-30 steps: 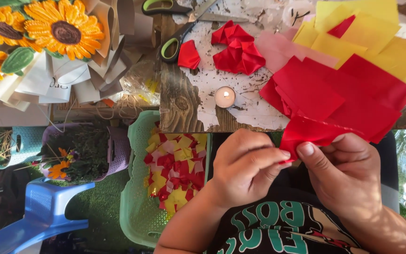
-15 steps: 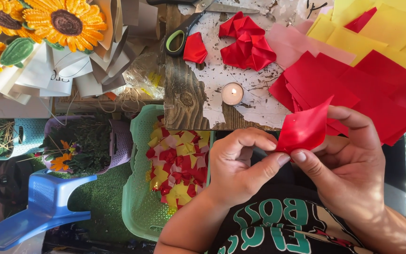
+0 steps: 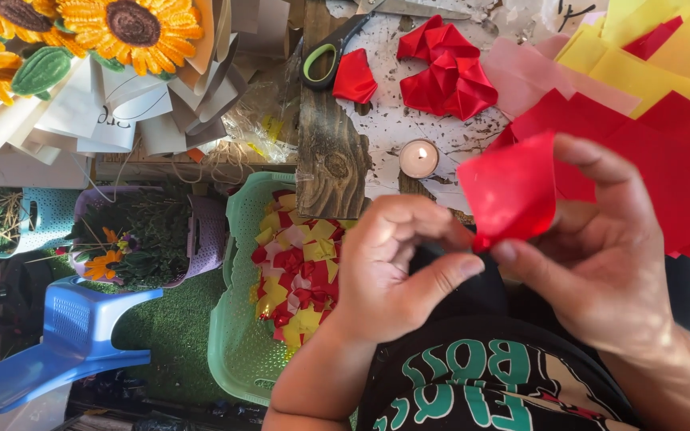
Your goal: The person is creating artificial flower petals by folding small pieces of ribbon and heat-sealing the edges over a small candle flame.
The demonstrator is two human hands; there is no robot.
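— What have the hands got from where you sit?

— I see the right hand (image 3: 600,263) pinching a red square of thin material (image 3: 513,191) at its lower corner, thumb underneath and forefinger curled over the top edge. The square stands up in front of the chest, curved a little, just above both hands.

— And the left one?

— My view shows the left hand (image 3: 397,263) just beside it, fingers bent inward, thumb stretched out towards the right thumb. Its fingertips are tucked close together near the square's lower corner, but I cannot tell whether they actually grip it.

— What lies around them?

— Behind the hands is a wooden table (image 3: 329,160) speckled with white. On it I see a lit tea candle (image 3: 418,158), a heap of folded red petals (image 3: 447,70), one more red piece (image 3: 355,77) beside green-handled scissors (image 3: 331,49), and a spread of loose red, yellow and pink squares (image 3: 656,88) on the right side.

— Anything lower down?

— A green basket (image 3: 237,351) on the person's left, holding folded red and yellow pieces (image 3: 297,271). Further left there is a purple basket with greenery (image 3: 145,235), a blue plastic stool (image 3: 65,343), and sunflowers wrapped in paper (image 3: 89,48) at the top corner.
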